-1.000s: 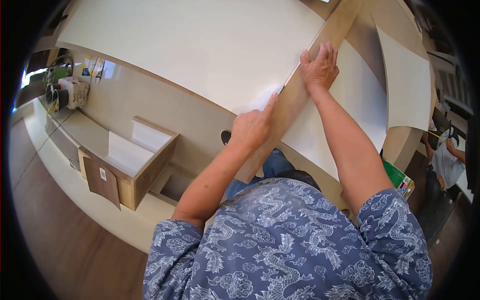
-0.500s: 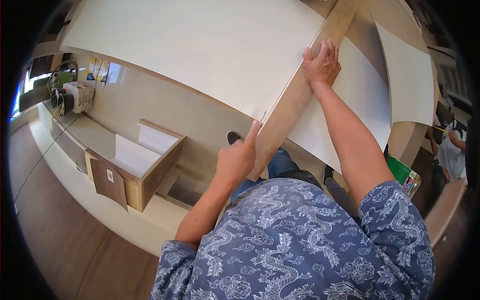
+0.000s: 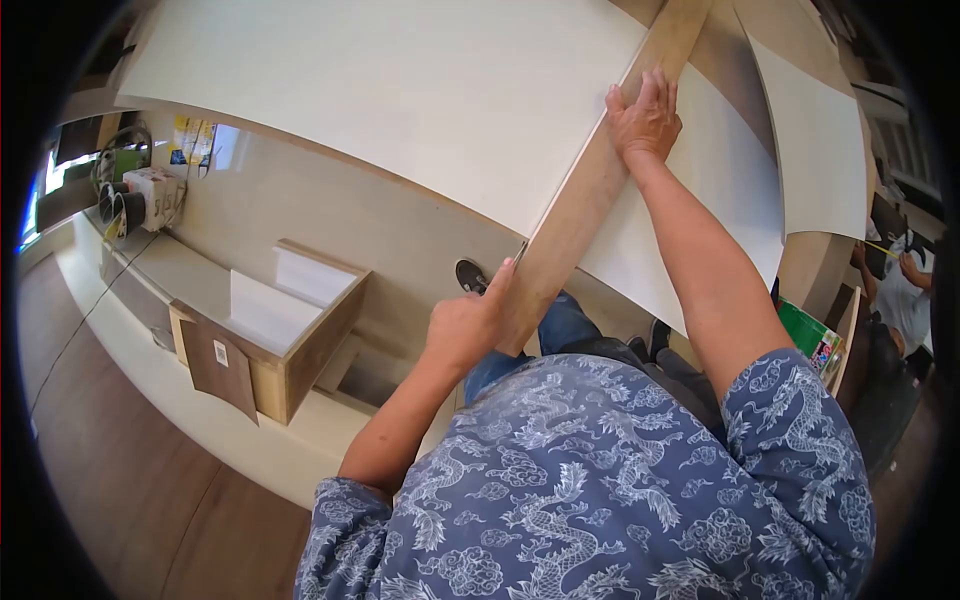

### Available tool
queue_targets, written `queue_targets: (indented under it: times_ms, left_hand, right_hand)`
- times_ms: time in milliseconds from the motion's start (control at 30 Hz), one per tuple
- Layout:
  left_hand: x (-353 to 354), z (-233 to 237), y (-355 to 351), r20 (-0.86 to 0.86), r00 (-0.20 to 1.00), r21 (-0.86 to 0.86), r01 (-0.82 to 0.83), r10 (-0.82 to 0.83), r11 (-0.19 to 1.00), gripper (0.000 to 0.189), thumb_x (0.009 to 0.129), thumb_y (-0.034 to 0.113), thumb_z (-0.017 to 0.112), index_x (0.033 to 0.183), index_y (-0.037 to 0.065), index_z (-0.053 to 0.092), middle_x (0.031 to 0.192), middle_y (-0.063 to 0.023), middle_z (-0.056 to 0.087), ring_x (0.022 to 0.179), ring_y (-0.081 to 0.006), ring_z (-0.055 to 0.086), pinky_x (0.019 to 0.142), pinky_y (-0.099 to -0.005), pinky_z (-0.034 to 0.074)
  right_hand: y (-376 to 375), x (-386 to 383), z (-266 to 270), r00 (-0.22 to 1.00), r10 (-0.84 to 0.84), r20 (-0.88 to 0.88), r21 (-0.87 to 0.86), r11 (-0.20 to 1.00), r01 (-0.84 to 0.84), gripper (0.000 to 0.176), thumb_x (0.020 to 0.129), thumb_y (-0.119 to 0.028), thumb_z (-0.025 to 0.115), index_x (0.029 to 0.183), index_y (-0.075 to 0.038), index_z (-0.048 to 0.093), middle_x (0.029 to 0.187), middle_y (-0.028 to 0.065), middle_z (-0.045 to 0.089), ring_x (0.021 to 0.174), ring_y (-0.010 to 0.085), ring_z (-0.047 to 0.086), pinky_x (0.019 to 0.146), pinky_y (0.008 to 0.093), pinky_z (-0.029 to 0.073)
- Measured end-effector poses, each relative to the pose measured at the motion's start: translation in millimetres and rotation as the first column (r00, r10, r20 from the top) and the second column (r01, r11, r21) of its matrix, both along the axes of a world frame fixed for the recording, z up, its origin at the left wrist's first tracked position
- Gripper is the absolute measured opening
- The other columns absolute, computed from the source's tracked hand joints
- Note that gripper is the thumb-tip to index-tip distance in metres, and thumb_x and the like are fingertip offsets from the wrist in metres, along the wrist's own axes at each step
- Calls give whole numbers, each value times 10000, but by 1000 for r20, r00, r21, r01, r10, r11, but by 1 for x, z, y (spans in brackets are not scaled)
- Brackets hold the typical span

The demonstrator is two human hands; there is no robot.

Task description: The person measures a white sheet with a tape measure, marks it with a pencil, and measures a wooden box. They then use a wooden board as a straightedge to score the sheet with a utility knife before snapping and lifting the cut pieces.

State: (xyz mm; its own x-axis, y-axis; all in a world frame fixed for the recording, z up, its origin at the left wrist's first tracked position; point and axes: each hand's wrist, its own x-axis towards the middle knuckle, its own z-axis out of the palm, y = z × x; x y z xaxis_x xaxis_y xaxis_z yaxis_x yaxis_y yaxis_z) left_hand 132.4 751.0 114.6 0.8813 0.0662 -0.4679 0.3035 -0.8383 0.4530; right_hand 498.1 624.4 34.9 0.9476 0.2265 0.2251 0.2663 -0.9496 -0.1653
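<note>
A long wooden board (image 3: pixel 590 185) lies diagonally across a large white sheet (image 3: pixel 400 90). My right hand (image 3: pixel 645 118) rests on the board's upper part with its fingers spread. At the board's lower left edge, my left hand (image 3: pixel 470 325) is closed round a thin pointed tool (image 3: pixel 521 251), its index finger stretched along it. Only the tool's tip shows, beside the board at the sheet's near edge; the rest is hidden in the hand. Another part of the white sheet (image 3: pixel 715 170) shows to the right of the board.
An open wooden drawer box (image 3: pixel 325 315) stands at the left on a pale ledge. Behind it are a white carton (image 3: pixel 155 195) and cables. A curved white panel (image 3: pixel 815 150) and a green box (image 3: pixel 808 335) are at the right, near another person (image 3: pixel 905 300).
My left hand has moved slightly down and left along the board's edge, bringing the tool's tip just past the sheet's near edge. My right hand stays on the board.
</note>
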Motion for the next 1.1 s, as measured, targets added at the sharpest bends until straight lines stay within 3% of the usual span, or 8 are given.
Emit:
queue_targets:
  times_ms: [133, 200, 333, 433, 733, 833, 933, 1100]
  left_hand:
    - [1, 11, -2, 0, 998, 35, -55, 55, 998, 719, 883, 106, 573, 1572, 182, 380, 647, -134, 640, 523, -331, 627, 494, -476, 488]
    - [20, 13, -9, 109, 991, 12, -84, 82, 996, 721, 880, 110, 575, 1571, 179, 382, 645, -128, 640, 522, -329, 626, 491, -468, 486]
    - [68, -8, -11, 183, 981, 12, -59, 56, 998, 723, 881, 119, 576, 1574, 177, 376, 642, -120, 642, 522, -325, 627, 483, -459, 479]
    - [53, -19, -15, 218, 973, -17, -72, 74, 997, 730, 882, 120, 579, 1578, 178, 368, 635, -119, 640, 516, -327, 624, 478, -460, 475]
    - [14, 3, -8, 50, 999, 39, -5, 3, 999, 739, 882, 123, 566, 1589, 165, 351, 622, -133, 633, 499, -318, 624, 455, -468, 469]
    - [33, 8, -11, 113, 994, 131, -9, -5, 991, 743, 873, 120, 572, 1584, 143, 356, 617, -129, 636, 492, -309, 621, 457, -460, 468]
    - [41, 9, -11, 174, 984, 48, -35, 26, 998, 748, 866, 114, 575, 1581, 127, 357, 606, -123, 635, 491, -292, 622, 455, -447, 466]
    - [52, -4, -14, 90, 995, 34, -36, 32, 999, 680, 912, 108, 541, 1567, 202, 385, 682, -137, 661, 571, -355, 644, 531, -490, 493]
  right_hand:
    - [0, 2, 2, 1000, -25, -16, 4, 1000, 25, 648, 935, -518, 594, 1440, -138, 454, 1621, 65, 376, 1526, 319, 283, 1116, 533, 356]
    - [1, -2, 5, 999, -19, -45, -5, 1000, 18, 652, 937, -520, 590, 1448, -141, 452, 1624, 63, 374, 1528, 314, 279, 1119, 528, 355]
    - [3, -2, 3, 999, -27, -21, -32, 999, 26, 655, 937, -517, 590, 1455, -141, 449, 1628, 64, 371, 1532, 310, 275, 1118, 522, 360]
    - [-2, -5, 1, 999, -22, -32, -22, 1000, 21, 654, 936, -513, 593, 1457, -144, 450, 1628, 60, 374, 1531, 308, 277, 1120, 521, 361]
    - [2, -1, 1, 999, -35, 3, -3, 999, 35, 641, 921, -511, 617, 1432, -153, 469, 1618, 54, 393, 1525, 305, 292, 1102, 522, 370]
    - [0, -4, -1, 1000, -28, -6, 9, 1000, 28, 643, 916, -515, 620, 1427, -151, 479, 1611, 55, 403, 1523, 307, 296, 1101, 527, 371]
    - [-5, 1, -5, 1000, -28, 6, 18, 999, 28, 637, 919, -513, 616, 1426, -148, 488, 1605, 55, 409, 1521, 307, 297, 1102, 532, 370]
    - [-2, 2, -4, 1000, -13, 19, 36, 999, 12, 644, 917, -505, 620, 1431, -142, 486, 1607, 62, 407, 1522, 310, 293, 1104, 538, 368]
